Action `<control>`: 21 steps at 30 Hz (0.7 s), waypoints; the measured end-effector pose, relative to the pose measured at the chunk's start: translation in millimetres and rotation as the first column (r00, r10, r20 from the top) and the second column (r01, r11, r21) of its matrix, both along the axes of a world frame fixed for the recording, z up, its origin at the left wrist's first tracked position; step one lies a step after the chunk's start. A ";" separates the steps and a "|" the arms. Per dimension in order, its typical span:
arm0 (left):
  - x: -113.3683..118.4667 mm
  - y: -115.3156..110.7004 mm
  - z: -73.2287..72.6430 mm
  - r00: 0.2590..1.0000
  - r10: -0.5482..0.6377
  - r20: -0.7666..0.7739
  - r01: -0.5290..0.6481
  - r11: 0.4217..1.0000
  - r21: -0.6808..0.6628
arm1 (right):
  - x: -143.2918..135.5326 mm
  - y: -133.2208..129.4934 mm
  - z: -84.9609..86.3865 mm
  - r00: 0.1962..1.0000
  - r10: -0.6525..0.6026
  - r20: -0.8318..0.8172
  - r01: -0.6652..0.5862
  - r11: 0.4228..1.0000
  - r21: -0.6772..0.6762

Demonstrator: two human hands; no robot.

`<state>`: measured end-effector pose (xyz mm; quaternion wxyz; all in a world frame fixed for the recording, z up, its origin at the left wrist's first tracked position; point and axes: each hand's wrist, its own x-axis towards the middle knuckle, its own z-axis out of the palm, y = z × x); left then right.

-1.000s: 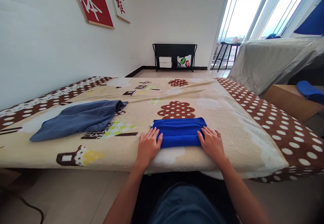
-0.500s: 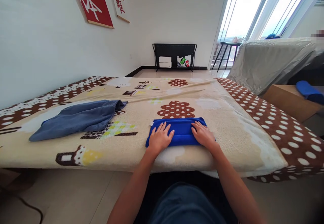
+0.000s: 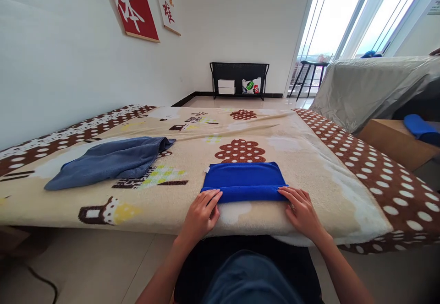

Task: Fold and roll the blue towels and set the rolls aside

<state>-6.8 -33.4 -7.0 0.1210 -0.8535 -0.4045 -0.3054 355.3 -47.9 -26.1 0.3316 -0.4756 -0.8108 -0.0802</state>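
A folded bright-blue towel (image 3: 244, 180) lies on the patterned blanket (image 3: 268, 214) close to the near edge, with a crease running across it and a small white tag at its left side. My left hand (image 3: 202, 210) pinches its near left corner between thumb and fingers. At the near right corner, my right hand (image 3: 302, 210) holds the towel in the same way. Off to the left lies a loosely laid grey-blue towel (image 3: 113, 162), apart from both hands.
Brown polka-dot fabric (image 3: 385, 180) borders the blanket on the right. Beyond it stand a cardboard box (image 3: 385, 139) with a rolled blue cloth (image 3: 421, 127) and a plastic-covered piece of furniture (image 3: 364, 79). A black rack (image 3: 239, 73) is against the far wall.
Both hands have moved from lying flat on top of the blue towel to its near corners, farther apart and closer to me. They now grip its near edge.
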 end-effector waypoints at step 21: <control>7.9 12.8 42.7 0.963 0.198 -0.183 -0.232 0.953 -0.192 | -31.6 13.7 42.3 0.979 -0.163 0.123 0.188 0.952 -0.241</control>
